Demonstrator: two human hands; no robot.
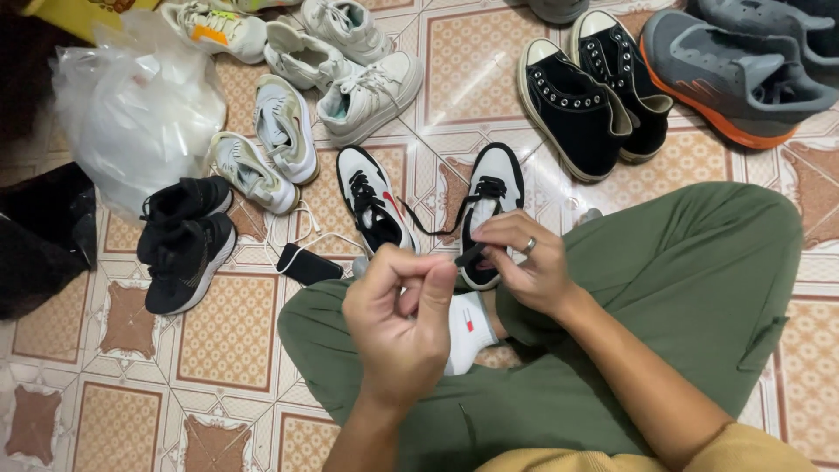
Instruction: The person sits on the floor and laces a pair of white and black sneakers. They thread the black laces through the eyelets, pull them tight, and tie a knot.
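Fingers (437,284) of left hand (398,319) pinched shut on black shoelace (469,254); right hand (524,267) pinching same lace nearby. Lace running far-left to white-and-black sneaker (376,205), second sneaker (489,210) just right. Thin, soft, floppy, light, probably slippery; best gripped near stiff tip.

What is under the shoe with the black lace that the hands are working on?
Under the white-and-black shoe lie the tiled floor and the green-trousered leg. The right hand covers its heel end.
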